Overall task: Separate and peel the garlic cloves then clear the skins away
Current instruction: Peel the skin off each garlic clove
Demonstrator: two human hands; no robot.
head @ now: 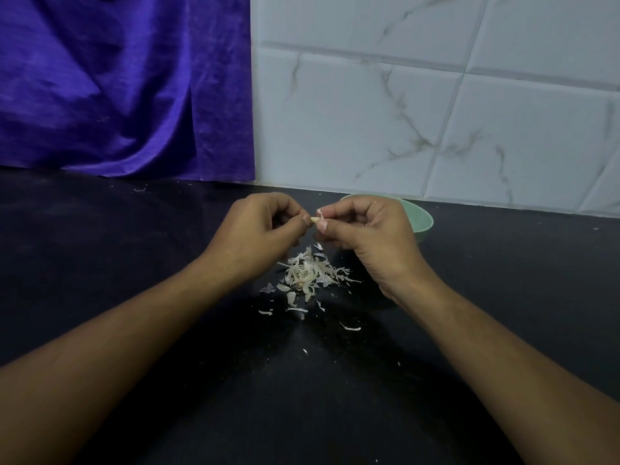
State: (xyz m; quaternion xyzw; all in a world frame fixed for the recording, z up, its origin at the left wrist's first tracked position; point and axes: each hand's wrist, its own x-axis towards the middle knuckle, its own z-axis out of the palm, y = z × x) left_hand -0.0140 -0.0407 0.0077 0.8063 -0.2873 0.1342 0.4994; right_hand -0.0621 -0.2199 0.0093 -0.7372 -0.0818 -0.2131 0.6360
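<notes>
The fingertips (322, 224) of the right hand (372, 229) are pinching close together on a thin strip of skin (320, 214) that is curling up off a small garlic clove (314, 220). The other fingers of that hand are curling in toward the palm. The left hand (258, 226) is gripping the other end of the clove between thumb and curled fingers, so only the pale tip is showing between the two hands. The hands are nearly touching above the counter (134, 263), the left at nine o'clock of the clove and the right at three o'clock.

At six o'clock from the clove, the pile of skins (310, 275) is lying on the dark counter between the two wrists. One flake (317, 246) is showing between the hands and the pile; whether it is in the air or lying on the heap cannot be told. Loose flakes (350, 328) are lying scattered from five to seven o'clock of the pile, toward the person.

A pale green bowl (423, 218) is sitting at three o'clock of the right hand, partly hidden behind it, and its contents are not showing. A purple curtain (124, 85) is hanging at eleven o'clock behind the counter. A marbled tiled wall (436, 112) is standing at one o'clock.
</notes>
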